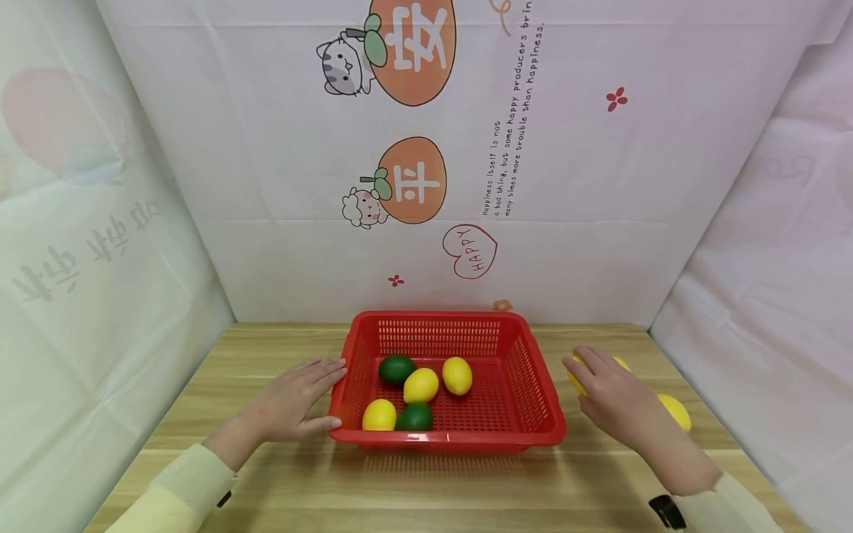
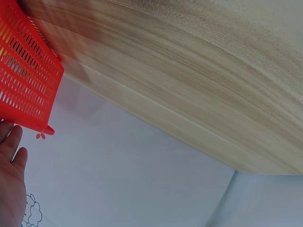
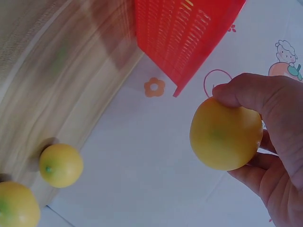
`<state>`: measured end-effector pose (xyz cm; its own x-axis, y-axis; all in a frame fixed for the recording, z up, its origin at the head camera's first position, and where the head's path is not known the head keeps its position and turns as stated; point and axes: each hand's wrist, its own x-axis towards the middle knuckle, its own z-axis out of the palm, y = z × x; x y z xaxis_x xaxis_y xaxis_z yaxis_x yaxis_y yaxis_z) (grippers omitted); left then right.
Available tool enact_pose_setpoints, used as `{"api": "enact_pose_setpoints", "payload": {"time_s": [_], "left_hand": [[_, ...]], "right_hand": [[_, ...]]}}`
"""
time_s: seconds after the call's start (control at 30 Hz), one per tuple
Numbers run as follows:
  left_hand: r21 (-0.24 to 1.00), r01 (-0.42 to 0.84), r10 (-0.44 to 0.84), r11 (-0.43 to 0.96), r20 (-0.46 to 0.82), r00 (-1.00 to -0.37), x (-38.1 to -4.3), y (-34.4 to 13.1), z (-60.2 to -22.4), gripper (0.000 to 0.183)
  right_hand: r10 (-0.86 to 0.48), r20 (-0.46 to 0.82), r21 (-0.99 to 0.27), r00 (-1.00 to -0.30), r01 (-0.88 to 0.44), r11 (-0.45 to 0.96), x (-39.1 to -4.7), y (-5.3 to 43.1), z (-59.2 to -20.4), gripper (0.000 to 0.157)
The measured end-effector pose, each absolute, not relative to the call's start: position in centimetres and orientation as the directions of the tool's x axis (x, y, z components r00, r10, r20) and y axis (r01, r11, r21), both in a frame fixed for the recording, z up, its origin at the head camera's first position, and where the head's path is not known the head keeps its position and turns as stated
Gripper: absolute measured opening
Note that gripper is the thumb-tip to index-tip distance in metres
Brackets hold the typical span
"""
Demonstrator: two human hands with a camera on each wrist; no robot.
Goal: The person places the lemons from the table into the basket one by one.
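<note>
A red plastic basket (image 1: pixel 546 403) stands on the wooden table, holding three yellow lemons (image 1: pixel 457 376) and two dark green oval fruits (image 1: pixel 415 417). My left hand (image 1: pixel 289 403) touches the basket's left rim with fingers extended; in the left wrist view its fingertips are right at the rim. Off the basket's right side, my right hand (image 1: pixel 616 403) grips a lemon (image 3: pixel 225 135) between thumb and fingers. The right wrist view shows this lemon held up above the table. Two more lemons, one nearer (image 3: pixel 16 205) and one farther (image 3: pixel 61 165), lie on the table by that hand.
The wooden table (image 1: pixel 280 488) backs onto a white printed cloth (image 1: pixel 266 148) with cartoon fruit and lettering. White cloth sides (image 1: pixel 60 355) enclose the table at left and right. The basket sits near the back cloth.
</note>
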<state>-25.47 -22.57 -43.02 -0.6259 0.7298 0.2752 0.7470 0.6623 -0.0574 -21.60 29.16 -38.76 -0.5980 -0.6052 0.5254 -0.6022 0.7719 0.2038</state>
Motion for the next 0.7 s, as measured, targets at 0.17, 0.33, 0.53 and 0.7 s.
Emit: {"api": "enact_pose_setpoints", "payload": {"time_s": [0.17, 0.33, 0.53, 0.7], "left_hand": [[-0.056, 0.751, 0.733, 0.658, 0.276, -0.622, -25.5, -22.6, -43.0, 0.079], [-0.056, 0.752, 0.734, 0.657, 0.275, -0.621, -25.4, -22.5, -42.9, 0.078], [-0.055, 0.747, 0.729, 0.663, 0.276, -0.627, -25.5, -22.6, -43.0, 0.078], [-0.061, 0.75, 0.732, 0.659, 0.283, -0.62, -25.5, -22.7, -43.1, 0.078]], "right_hand": [[-0.617, 0.522, 0.218, -0.589, -0.607, 0.764, -21.5, 28.5, -38.1, 0.058], [-0.63, 0.509, 0.236, -0.587, -0.609, 0.757, -21.4, 27.7, -37.5, 0.059], [-0.635, 0.485, 0.247, -0.601, -0.603, 0.759, -21.3, 26.8, -36.9, 0.058], [-0.643, 0.495, 0.258, -0.584, -0.608, 0.751, -21.4, 26.1, -36.7, 0.058]]}}
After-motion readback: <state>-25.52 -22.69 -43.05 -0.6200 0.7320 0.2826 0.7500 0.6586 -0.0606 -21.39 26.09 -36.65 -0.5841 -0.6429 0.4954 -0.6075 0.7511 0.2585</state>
